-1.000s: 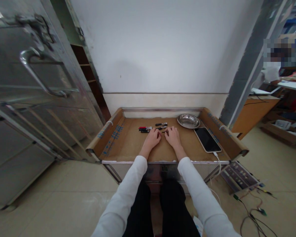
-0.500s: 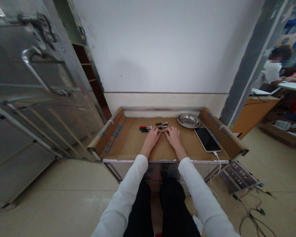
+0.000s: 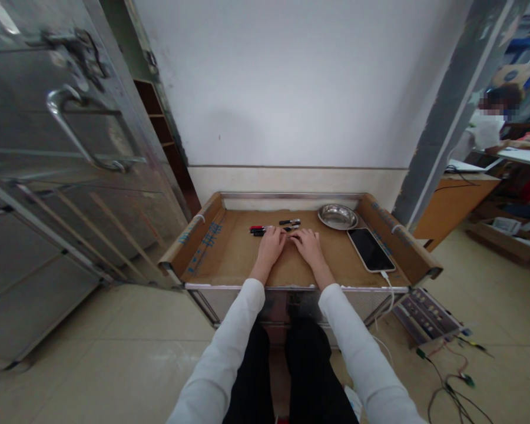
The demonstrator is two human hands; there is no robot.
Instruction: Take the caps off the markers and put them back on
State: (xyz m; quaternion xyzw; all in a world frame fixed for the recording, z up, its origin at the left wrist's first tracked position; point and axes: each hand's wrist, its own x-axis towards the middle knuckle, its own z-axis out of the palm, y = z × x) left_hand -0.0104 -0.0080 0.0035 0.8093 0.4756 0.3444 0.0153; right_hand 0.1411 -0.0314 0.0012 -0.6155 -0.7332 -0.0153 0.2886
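My left hand [image 3: 271,246] and my right hand [image 3: 308,246] meet over the middle of the cardboard-lined tray [image 3: 229,259]. Their fingertips pinch a thin, dark, pen-like piece [image 3: 290,236] from both sides; it is mostly hidden by the fingers. Just past my left fingers lie several pens [image 3: 257,231], one red and the others black, side by side. Beyond the gap between my hands, a short black pen piece [image 3: 290,222] with a pale end lies flat, and another dark piece rests close to my fingertips.
A round steel dish [image 3: 338,217] stands at the tray's back right. In front of it lies a phone [image 3: 371,250] with a white cable [image 3: 391,288] hanging over the edge. A metal door [image 3: 92,118] is at left. On the floor at right sits a boxed device [image 3: 428,318] with wires.
My hands have drawn slightly closer together, and less of the thin piece shows between the fingertips. The pens and dish stay in place; the view has shifted slightly.
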